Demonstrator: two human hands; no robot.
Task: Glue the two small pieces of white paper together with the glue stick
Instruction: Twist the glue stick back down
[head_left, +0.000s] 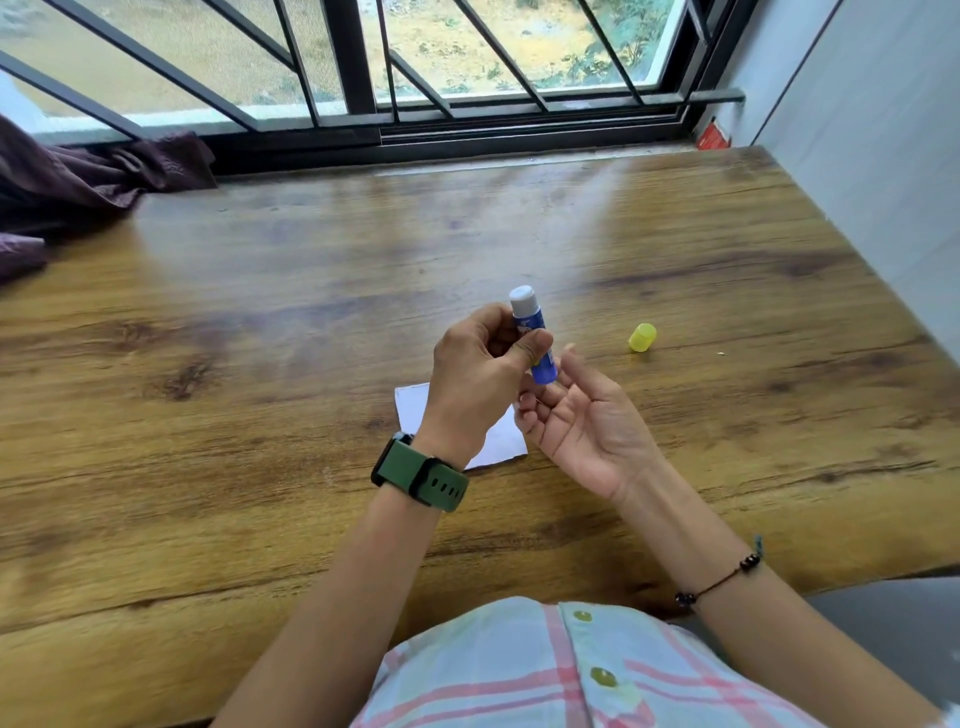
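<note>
My left hand (475, 374), with a green watch on its wrist, grips a blue glue stick (530, 325) above the table. The stick is uncapped and its pale glue tip points up and away from me. My right hand (582, 415) is palm up beside it, and its fingertips touch the bottom end of the stick. White paper (501, 441) lies flat on the wooden table (260, 338) under my left hand and wrist, mostly hidden, so I cannot tell whether it is one piece or two. The yellow cap (642, 338) lies on the table to the right.
A dark purple cloth (78, 182) is bunched at the far left of the table. A barred window (363, 78) runs along the far edge and a white wall (883, 182) bounds the right side. A small red object (711, 136) sits in the far right corner.
</note>
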